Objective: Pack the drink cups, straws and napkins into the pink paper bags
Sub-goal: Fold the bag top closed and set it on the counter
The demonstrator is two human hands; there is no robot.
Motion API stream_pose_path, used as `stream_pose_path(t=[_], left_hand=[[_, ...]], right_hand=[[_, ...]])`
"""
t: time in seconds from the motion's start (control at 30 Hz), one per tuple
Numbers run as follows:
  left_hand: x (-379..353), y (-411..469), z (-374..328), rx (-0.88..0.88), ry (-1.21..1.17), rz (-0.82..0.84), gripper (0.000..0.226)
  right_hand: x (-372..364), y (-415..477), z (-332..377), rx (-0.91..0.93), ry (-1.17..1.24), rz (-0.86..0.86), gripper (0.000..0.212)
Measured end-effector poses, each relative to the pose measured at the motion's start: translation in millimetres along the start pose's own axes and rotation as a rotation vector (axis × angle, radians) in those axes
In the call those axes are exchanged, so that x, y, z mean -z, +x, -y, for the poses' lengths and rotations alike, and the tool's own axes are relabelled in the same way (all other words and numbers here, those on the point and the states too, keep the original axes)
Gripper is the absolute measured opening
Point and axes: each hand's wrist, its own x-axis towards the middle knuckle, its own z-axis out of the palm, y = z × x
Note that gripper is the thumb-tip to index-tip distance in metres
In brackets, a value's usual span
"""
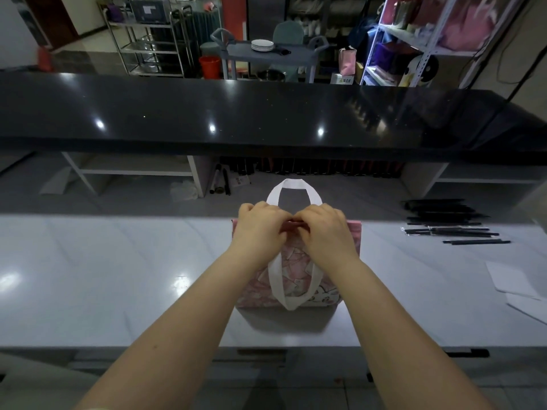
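A pink paper bag [296, 279] with white handles and a cartoon print lies flat on the white counter [118, 276], its mouth pointing away from me. My left hand [260, 226] and my right hand [325, 229] meet at the bag's top edge, both pinching it with fingers closed. One white handle loops beyond the hands, the other lies toward me over the bag. Black wrapped straws [450, 221] lie in a loose pile at the right. White napkins [515, 282] sit at the right edge. No drink cups are visible.
A raised black countertop [266, 119] runs across behind the work surface, with a shelf recess under it holding dark items. Beyond it stand metal racks, a grey cart with white plates [262, 45], and a red bucket [209, 66].
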Motion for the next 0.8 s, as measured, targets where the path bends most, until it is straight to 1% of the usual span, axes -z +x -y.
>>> stream_pose_path(t=[0.07,0.13,0.23,0.3,0.37,0.47,0.53,0.6,0.63,0.73,0.8], left_hand=[[-8,1,-1,0.019,0.072,-0.023,0.021],[-11,1,1,0.016,0.094,-0.046,0.02],[-7,-3,10,-0.011,0.061,-0.072,0.024],[-4,-8,20,0.0,0.026,-0.108,0.026],[-2,-11,25,0.007,0.033,-0.131,0.026],[-2,-11,20,0.013,0.051,-0.144,0.026],[-2,-14,23,0.014,0.078,-0.164,0.017],[-2,-22,32,0.014,0.096,-0.238,0.006],[-2,-26,37,0.029,0.095,-0.27,0.004],[-4,-31,40,0.074,0.066,-0.275,0.008],[-4,-29,39,0.095,0.021,-0.254,0.009]], right_hand=[[-2,0,2,-0.003,-0.001,-0.016,0.012],[-3,0,5,0.009,0.011,-0.028,0.012],[-3,0,-4,0.05,-0.025,-0.028,0.014],[1,-1,-15,0.029,-0.068,-0.015,0.015],[2,-3,-20,0.021,-0.086,-0.02,0.015],[2,-2,-15,0.069,-0.079,-0.028,0.016],[4,-2,-21,0.083,-0.069,-0.03,0.012],[8,-7,-34,0.052,-0.075,-0.036,0.008],[9,-11,-40,0.025,-0.08,-0.052,0.008],[6,-13,-41,-0.01,-0.066,-0.095,0.012],[5,-10,-41,0.021,-0.056,-0.111,0.013]])
